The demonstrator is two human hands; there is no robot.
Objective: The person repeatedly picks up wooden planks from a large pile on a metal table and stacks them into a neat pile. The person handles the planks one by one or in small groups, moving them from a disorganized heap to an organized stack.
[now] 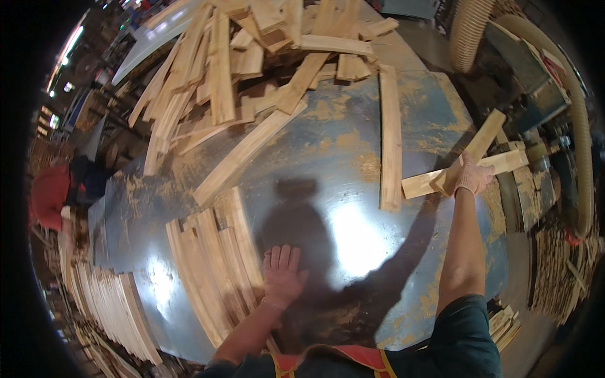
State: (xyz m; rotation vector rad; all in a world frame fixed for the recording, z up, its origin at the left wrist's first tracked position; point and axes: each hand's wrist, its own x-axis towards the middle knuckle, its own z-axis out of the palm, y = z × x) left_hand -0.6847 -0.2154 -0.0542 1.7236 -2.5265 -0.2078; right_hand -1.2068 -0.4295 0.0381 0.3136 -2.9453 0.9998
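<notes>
At 3 o'clock, a wooden plank [489, 131] is held by the right hand [469, 176], whose fingers appear to be closed on it; their undersides are hidden. It is laid slantwise across a second plank [510, 161]. Near 6 o'clock, the left hand [283, 277] is kept empty, with its fingers extended, just beside a row of planks [217, 258] at 8 o'clock; whether the tabletop [283, 164] is touched cannot be told. At 11 o'clock, a loose heap of planks [220, 75] is seen. The step in hand is judged to be the handling of single planks; for the next move, a firm grip and separation from the second plank would be needed.
</notes>
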